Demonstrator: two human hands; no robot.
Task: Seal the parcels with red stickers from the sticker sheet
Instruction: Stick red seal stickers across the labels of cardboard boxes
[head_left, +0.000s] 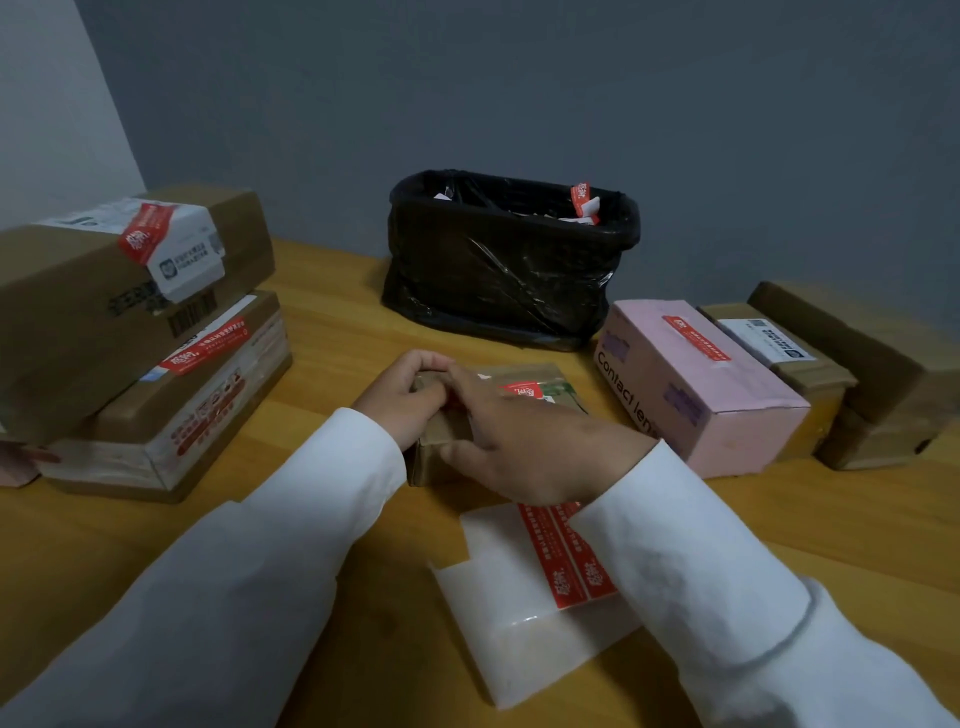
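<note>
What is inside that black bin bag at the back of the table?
In the black bin bag, white paper scraps show near the rim, and a red sticker strip hangs over its back edge. Anything deeper is hidden by the dark plastic walls.

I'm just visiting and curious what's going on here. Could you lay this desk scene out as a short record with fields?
activity: a person presses a red sticker onto a small brown parcel
left hand: grips the parcel's far left end
right hand: fingers lie flat over the parcel's top
sticker sheet: near edge of the table, two red stickers left showing
stickered parcels: two stacked boxes at left, pink box at right
no sticker visible: two brown boxes at far right
bin: black-lined, paper scraps inside
</note>
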